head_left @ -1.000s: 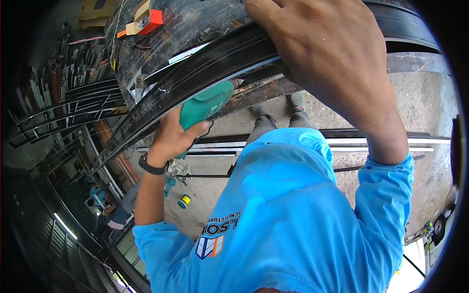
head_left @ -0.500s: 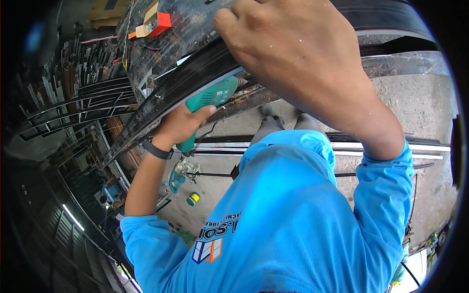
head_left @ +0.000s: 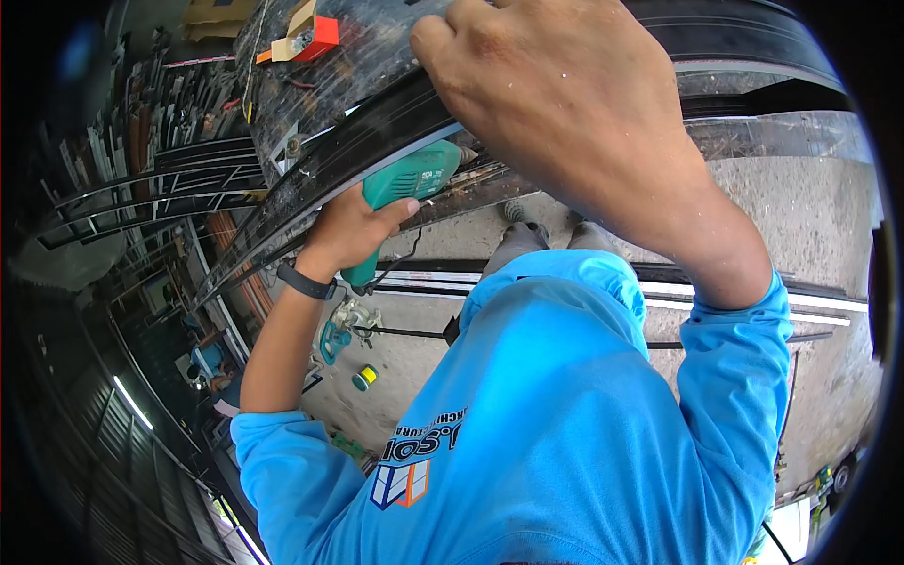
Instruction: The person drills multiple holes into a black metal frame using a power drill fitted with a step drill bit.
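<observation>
My left hand (head_left: 353, 231), with a dark band on the wrist, wraps round a green power drill (head_left: 410, 179). The drill's nose points right, just under the near edge of a long black metal profile (head_left: 367, 132). Over that profile, at the top of the view, is my right hand (head_left: 556, 85), back upward and fingers curled. Its fingertips are hidden or cut off by the upper edge, so what they grip does not show. The drill's tip is partly hidden beside my right hand.
A scuffed work table (head_left: 363, 47) carries an open red box (head_left: 315, 40) of small parts. Metal lengths (head_left: 424, 280) lie on the floor near my feet, by a teal power tool (head_left: 331, 341) and yellow-green roll (head_left: 364, 378). Another person (head_left: 212, 363) is at far left.
The view has shifted slightly, so the table and box appear a little further right. My left hand still holds the drill beneath the profile; my right hand stays almost where it was.
</observation>
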Demonstrator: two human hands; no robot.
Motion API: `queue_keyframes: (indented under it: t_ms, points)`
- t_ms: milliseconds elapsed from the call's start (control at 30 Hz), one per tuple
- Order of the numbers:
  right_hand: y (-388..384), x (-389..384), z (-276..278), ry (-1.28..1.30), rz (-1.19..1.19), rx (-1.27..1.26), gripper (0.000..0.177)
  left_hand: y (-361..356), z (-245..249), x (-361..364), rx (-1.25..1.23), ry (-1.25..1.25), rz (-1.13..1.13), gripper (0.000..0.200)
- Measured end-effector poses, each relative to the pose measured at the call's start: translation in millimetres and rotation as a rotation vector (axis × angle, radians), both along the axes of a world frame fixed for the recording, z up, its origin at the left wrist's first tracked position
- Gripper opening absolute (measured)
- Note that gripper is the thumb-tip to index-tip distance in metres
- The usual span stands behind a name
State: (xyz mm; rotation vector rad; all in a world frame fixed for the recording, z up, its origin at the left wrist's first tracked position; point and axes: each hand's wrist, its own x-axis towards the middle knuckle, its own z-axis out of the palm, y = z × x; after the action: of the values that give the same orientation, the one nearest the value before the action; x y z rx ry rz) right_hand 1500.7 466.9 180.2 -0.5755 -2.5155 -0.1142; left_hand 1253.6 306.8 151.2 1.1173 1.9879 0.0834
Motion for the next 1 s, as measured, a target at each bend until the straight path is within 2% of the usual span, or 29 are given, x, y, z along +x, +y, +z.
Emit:
queue_keyframes:
  t_ms: [167,300,400,567,867,967,1000]
  points:
    - [-4.6,-0.4,0.1,-0.003,-0.037,0.08,0.019,-6.2,-2.6,1.4,0.032,0.014,0.006,0.068]
    - [-4.5,0.7,0.1,-0.017,-0.02,0.025,0.02,-13.8,-9.0,-1.4,0.122,0.051,-0.085,0.075]
    - [-6.0,0.6,2.4,-0.068,-0.041,0.033,0.02,-10.7,-5.8,3.4,0.109,0.078,-0.104,0.076]
    - [-3.8,-4.6,-5.8,-0.014,-0.011,0.007,0.018,-7.3,-2.0,7.6,0.067,0.07,-0.049,0.076]
    - [-7.7,2.8,9.4,-0.122,-0.042,-0.018,0.017,-10.9,-5.5,-1.0,0.066,-0.036,0.088,0.072]
    - [-5.2,-3.7,-3.1,-0.055,-0.047,0.033,0.018,-22.5,-8.1,-18.4,0.09,-0.161,0.211,0.071]
    - [-3.2,-4.9,-7.5,-0.029,-0.058,0.054,0.018,-18.0,-9.7,-16.4,0.105,-0.165,0.163,0.071]
